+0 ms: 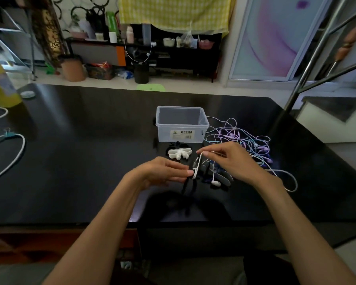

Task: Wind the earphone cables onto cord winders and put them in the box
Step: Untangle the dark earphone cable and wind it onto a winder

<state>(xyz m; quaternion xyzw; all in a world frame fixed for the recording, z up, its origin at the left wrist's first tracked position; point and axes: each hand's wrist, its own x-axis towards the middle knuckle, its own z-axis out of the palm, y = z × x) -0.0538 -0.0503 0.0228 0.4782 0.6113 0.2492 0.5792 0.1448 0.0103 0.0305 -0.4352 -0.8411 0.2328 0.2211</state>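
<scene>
Glossy black table (80,161), dim room. Left hand (164,171) pinches a black cord winder (188,185); right hand (230,159) pinches the white earphone cable (199,161) above it — keep each turn taut and seated. Clear box (181,124) stands just behind. Winder's outline is lost against the table.
</scene>
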